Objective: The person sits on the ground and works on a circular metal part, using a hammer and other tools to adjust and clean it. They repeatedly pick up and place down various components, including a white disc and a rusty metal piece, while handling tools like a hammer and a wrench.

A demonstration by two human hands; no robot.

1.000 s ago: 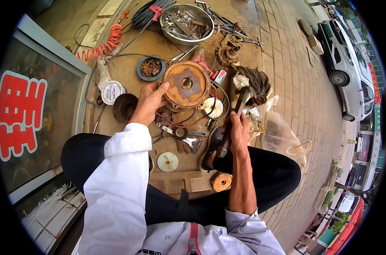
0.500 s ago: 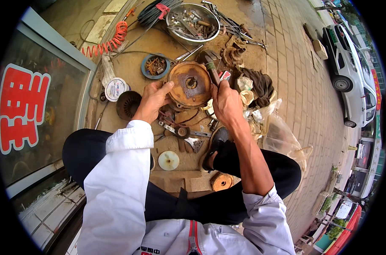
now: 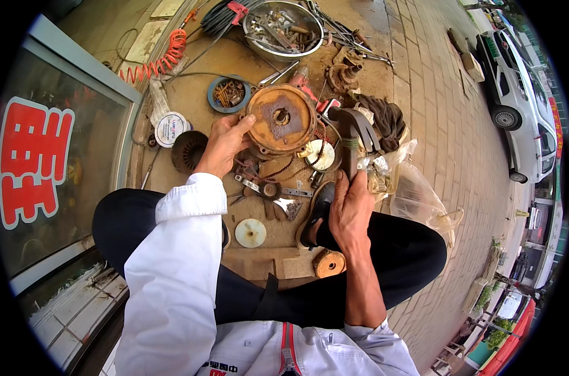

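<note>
Work in hand looks like hammering on a round, rust-orange metal cover (image 3: 264, 117), which is in front of the person, its flat face turned up; being round, that face has no long axis. The left hand (image 3: 227, 143) clamps its left rim, thumb on top. The right hand (image 3: 352, 207) wraps the handle of a dark, curve-headed hammer (image 3: 351, 160), right of the cover and apart from it, long axis pointing away from the person. A blow would probably call for bringing the head left, thumb kept clear
</note>
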